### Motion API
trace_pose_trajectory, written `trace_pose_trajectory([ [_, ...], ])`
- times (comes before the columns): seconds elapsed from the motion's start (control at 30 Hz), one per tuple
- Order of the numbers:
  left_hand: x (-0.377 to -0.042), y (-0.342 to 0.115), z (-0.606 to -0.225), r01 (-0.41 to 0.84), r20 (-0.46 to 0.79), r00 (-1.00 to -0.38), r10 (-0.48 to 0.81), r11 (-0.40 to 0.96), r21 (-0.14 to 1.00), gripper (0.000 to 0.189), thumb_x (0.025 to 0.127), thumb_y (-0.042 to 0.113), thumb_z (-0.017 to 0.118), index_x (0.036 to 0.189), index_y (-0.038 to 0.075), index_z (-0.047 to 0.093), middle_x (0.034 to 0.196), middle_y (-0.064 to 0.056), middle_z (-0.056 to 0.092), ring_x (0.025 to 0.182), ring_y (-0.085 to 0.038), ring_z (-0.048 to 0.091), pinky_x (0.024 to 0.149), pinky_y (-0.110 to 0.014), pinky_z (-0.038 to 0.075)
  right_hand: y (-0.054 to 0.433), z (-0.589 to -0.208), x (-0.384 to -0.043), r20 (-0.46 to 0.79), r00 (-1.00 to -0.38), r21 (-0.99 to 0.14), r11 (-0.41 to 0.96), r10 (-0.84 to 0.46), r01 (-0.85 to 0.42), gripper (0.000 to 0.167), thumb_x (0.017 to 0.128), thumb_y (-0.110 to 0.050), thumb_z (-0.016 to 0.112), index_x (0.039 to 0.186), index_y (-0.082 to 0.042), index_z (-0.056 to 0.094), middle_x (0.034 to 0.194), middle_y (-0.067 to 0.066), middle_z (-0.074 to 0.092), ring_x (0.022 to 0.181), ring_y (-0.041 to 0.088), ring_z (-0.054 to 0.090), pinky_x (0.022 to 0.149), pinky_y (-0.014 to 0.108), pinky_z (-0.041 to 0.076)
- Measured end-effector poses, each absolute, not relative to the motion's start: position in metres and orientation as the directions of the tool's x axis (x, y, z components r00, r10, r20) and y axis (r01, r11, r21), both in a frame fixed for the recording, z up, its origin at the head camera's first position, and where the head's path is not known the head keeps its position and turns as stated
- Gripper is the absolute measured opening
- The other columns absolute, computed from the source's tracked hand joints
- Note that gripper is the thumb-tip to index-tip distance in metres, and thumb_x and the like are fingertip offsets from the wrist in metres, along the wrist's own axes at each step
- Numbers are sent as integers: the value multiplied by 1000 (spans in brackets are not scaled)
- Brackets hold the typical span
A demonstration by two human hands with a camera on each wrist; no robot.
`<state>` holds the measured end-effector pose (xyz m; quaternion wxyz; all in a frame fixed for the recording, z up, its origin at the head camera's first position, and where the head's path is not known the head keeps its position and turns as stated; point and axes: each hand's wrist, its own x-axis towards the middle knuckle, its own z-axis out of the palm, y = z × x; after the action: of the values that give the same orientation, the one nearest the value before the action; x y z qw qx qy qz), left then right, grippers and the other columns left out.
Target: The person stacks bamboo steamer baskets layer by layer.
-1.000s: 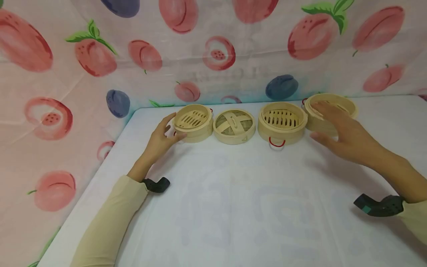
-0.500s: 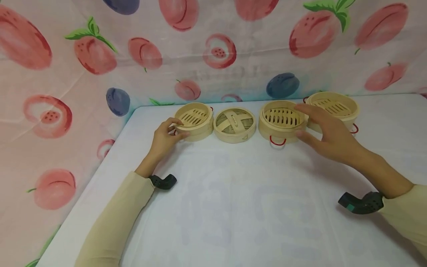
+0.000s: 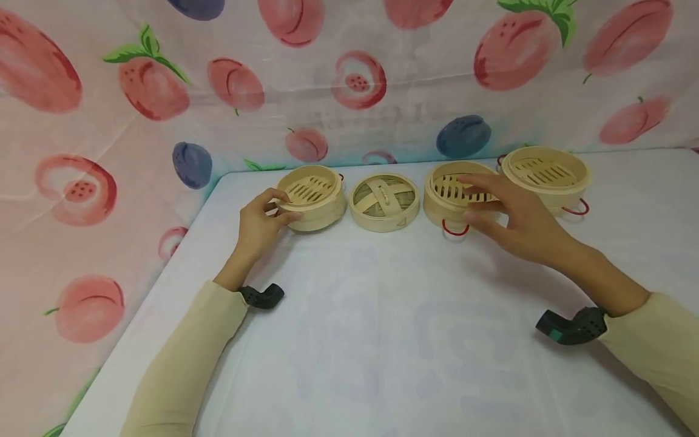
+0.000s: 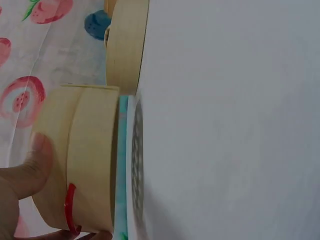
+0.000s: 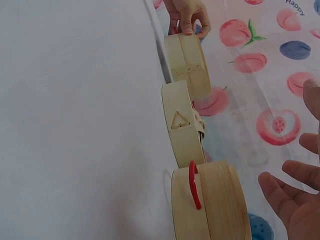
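Observation:
My left hand (image 3: 258, 226) grips the leftmost bamboo steamer basket (image 3: 319, 216) by its left rim, thumb on the front wall and fingers at the slatted inside. In the left wrist view this basket (image 4: 92, 155) hangs just over the cloth with a shadow beside it, its red handle (image 4: 70, 210) near the fingers. A round woven steamer lid (image 3: 384, 206) lies to its right. My right hand (image 3: 526, 221), fingers spread, hovers over the third steamer basket (image 3: 437, 209) and hides part of it. The right wrist view shows those fingers (image 5: 272, 192) apart from the basket wall (image 5: 220, 205).
A fourth slatted steamer basket (image 3: 573, 182) with red handles stands at the far right, behind my right hand. All stand along the back of the white-covered table (image 3: 377, 340), close to a fruit-print cloth backdrop (image 3: 415, 79).
My left hand has taken hold of the leftmost basket, which has shifted slightly left and up. My right hand has moved left from the fourth basket to over the third.

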<state>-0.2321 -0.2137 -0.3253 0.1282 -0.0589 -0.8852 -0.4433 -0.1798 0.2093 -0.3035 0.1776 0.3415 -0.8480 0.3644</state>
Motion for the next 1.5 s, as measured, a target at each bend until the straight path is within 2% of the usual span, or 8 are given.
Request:
trace_pose_trajectory([
  [0.27,-223,-216,-302,299,339,-941,-8,451,841,32,77,10,81,102,3,62,122,-6,55,108,-22,58,81,-22,51,193,-294,-183,560,-692,-554,415,-456,-722,61,83,4,70,139,-8,48,137,10,48,117,7,51,91,16,45],
  [0.4,-217,-208,-293,366,366,-928,69,353,861,33,77,3,80,104,-2,61,115,-11,56,106,-21,59,83,-24,52,186,-290,-182,544,-712,-578,417,-443,-701,60,85,1,70,140,-9,47,135,7,50,118,13,52,91,18,46],
  [0.53,-211,-198,-288,397,375,-918,129,297,868,32,77,0,79,103,-3,60,113,-13,56,103,-19,60,84,-25,52,179,-288,-180,534,-730,-601,415,-428,-683,59,87,-1,69,141,-12,46,132,5,52,118,12,52,90,19,46],
  [0.7,-205,-186,-285,403,367,-914,175,273,873,32,77,-1,78,103,-3,60,112,-10,54,101,-18,60,83,-26,52,173,-293,-181,559,-709,-612,363,-429,-702,62,83,2,71,139,-9,48,133,9,50,118,17,52,90,22,48],
  [0.9,-198,-178,-284,428,385,-897,217,205,880,34,75,-9,76,103,-5,59,110,-9,54,99,-18,60,81,-27,53,167,-297,-180,543,-712,-651,313,-445,-692,64,82,3,72,140,-10,47,135,5,47,119,22,50,93,27,47],
  [1.03,-194,-171,-284,431,381,-888,259,177,885,34,75,-11,76,103,-5,58,113,-11,53,103,-20,59,82,-27,53,166,-299,-178,510,-732,-662,337,-452,-669,67,84,-1,72,143,-13,43,139,1,45,120,24,49,93,28,48],
  [1.27,-189,-160,-284,445,366,-858,361,165,880,28,76,-8,76,98,-4,59,125,-16,54,125,-19,49,90,-33,49,167,-296,-174,466,-769,-697,354,-438,-624,82,86,-2,70,150,-27,27,146,4,38,123,30,48,91,28,49],
  [1.5,-182,-154,-290,443,349,-842,412,155,883,29,76,-6,77,99,0,60,134,-12,51,123,-19,51,96,-35,46,167,-294,-174,460,-751,-726,286,-473,-625,80,82,2,73,148,-22,34,144,1,39,124,28,47,94,30,47],
])
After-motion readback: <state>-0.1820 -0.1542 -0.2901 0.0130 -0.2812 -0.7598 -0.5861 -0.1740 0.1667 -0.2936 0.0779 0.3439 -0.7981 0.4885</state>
